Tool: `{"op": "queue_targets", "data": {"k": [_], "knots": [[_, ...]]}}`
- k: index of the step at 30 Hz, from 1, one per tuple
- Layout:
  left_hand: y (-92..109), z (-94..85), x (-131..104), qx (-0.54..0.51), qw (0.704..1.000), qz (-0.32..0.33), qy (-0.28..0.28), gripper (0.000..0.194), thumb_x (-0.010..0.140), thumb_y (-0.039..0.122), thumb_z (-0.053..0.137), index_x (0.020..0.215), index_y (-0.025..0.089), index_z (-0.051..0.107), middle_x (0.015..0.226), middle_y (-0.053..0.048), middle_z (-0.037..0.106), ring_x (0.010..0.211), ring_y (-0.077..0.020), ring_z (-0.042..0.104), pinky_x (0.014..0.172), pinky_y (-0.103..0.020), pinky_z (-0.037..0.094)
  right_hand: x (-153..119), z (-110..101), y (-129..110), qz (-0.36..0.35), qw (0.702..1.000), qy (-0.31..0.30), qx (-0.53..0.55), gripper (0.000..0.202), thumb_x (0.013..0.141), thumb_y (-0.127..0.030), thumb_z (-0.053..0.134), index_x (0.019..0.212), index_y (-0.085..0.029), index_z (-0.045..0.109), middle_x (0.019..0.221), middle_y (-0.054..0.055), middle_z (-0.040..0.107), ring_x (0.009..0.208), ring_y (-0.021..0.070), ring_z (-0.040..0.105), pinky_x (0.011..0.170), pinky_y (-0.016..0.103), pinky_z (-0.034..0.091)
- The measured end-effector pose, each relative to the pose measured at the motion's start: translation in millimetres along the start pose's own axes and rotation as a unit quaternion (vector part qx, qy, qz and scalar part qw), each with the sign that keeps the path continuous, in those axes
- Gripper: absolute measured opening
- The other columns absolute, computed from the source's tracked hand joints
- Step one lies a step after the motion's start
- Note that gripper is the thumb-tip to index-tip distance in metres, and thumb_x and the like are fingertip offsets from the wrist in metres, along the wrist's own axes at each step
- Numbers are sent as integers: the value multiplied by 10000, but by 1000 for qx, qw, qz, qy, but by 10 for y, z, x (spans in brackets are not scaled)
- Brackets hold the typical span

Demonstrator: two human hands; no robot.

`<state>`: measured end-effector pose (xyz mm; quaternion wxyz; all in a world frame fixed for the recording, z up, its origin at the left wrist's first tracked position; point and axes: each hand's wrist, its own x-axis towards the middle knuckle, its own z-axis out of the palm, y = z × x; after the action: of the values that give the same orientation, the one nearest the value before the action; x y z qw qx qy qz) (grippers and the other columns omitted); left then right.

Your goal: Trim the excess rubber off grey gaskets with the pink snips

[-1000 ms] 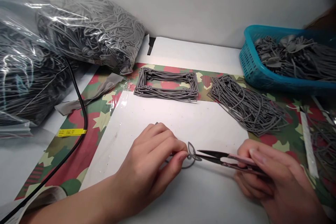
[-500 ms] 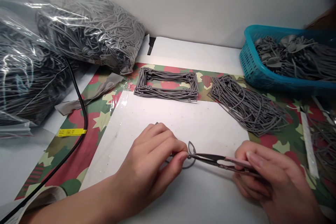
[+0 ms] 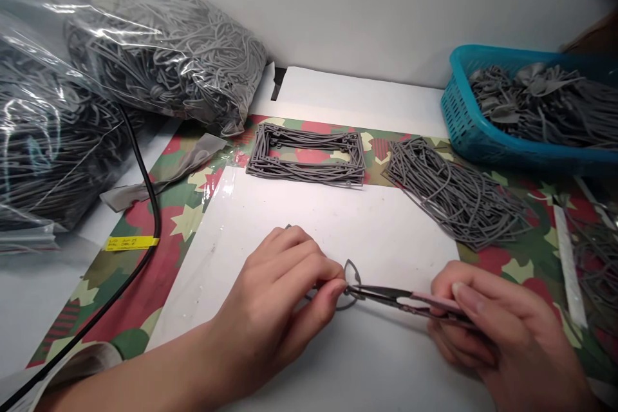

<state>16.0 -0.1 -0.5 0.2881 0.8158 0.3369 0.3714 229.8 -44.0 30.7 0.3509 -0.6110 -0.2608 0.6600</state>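
Between the thumb and fingers of my left hand is a thin grey rubber gasket; a curved loop of it sticks out past the fingertips and the rest is hidden behind the hand. My right hand is closed around the pink handles of slim, dark-tipped tweezers. Their points meet the gasket right beside my left thumb tip. Both hands are over white paper. Beyond them lie a neat rectangular stack of grey gaskets and a loose heap of similar gaskets.
Clear plastic bags of grey rubber pieces fill the left side. A black cable with a yellow label runs down there. At the back right stands a blue basket holding bundled grey pieces. More dark strands lie at the right edge.
The tweezers have shifted slightly at the gasket, and their tips look a little further apart. My left hand stays in the same place.
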Motion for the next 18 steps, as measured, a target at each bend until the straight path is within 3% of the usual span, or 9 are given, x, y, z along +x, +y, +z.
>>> {"op": "queue_targets", "data": {"k": [12,18], "knots": [[2,6,1,3,1000,-2,0,161,889,42,463,832,186,510,684,-4,549,680,-151,448,628,-288,373,-3,15,-19,19,999,-3,31,488,696,-635,688,600,-184,528,436,-108,200,419,52,161,448,238,131],[24,-14,7,22,1000,2,-3,143,893,61,474,856,188,531,701,-9,584,671,-148,478,623,-289,389,67,-73,36,-46,994,3,98,391,784,-565,648,666,-213,526,435,-100,226,397,67,200,405,218,199]]}}
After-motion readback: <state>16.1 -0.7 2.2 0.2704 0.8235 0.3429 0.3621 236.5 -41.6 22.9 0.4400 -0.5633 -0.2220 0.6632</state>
